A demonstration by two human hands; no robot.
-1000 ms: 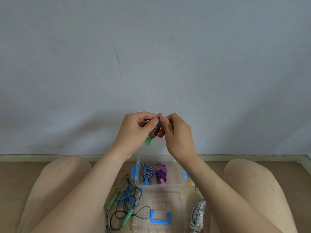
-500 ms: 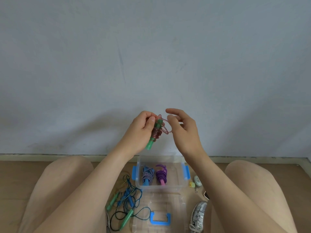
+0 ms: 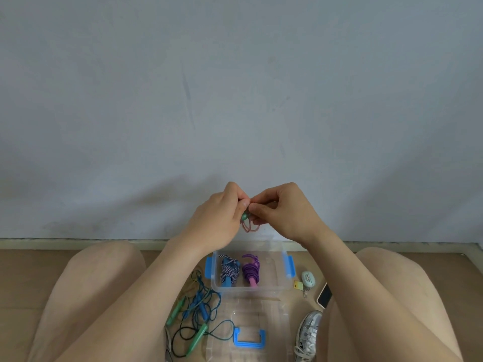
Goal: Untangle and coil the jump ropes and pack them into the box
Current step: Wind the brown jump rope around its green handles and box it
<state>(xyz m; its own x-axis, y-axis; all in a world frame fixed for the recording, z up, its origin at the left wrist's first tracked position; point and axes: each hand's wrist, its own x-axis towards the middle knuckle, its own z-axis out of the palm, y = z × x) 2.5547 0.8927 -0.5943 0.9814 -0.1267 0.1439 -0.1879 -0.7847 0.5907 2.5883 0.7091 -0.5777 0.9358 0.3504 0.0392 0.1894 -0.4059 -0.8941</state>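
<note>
at frame centre the left hand [image 3: 222, 218] and right hand [image 3: 287, 212] meet, each grip pinched on the green-handled pink jump rope [image 3: 245, 217], loops hanging below. lower down, the clear box [image 3: 273, 288] holds two coiled ropes [image 3: 230, 270]; tangled ropes [image 3: 196, 309] lie on the floor [image 3: 26, 270] at its left.

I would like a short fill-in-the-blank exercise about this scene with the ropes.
The box holds ____ coiled ropes.
The left hand and the right hand hold a pink rope with a ____ handle.
The tangled ropes lie to the ____ of the box.
Missing words: two; green; left.
</note>
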